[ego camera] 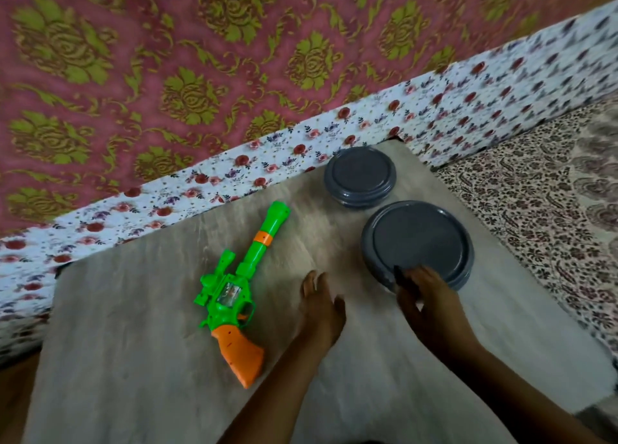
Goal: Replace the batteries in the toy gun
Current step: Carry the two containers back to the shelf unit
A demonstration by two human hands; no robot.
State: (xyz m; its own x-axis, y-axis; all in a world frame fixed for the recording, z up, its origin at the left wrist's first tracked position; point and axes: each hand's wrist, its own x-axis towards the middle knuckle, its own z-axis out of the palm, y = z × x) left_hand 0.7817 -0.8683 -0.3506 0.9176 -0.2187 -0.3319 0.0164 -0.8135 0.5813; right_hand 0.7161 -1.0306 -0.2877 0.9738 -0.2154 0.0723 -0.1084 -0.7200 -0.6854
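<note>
- Preparation step, by the look of it: green and orange plastic toy gun (236,289) untouched, flat on the pale wood-grain desk (133,360), left of both hands.
- Long axis diagonal: green barrel pointing away and to the right, orange grip toward the near edge.
- Left hand (321,304) hovering over the desk, fingers relaxed, holding nothing.
- Right hand (426,304) at the near rim of the larger round grey lidded container (418,243), fingers curled; a dark item seemingly pinched, identity unclear.
- Next, probably: lifting that lid with a firm rim grip.

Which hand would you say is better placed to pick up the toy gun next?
Left, probably. The left hand hovers open beside the gun, near its orange handle, while the right hand is at the near lid.
</note>
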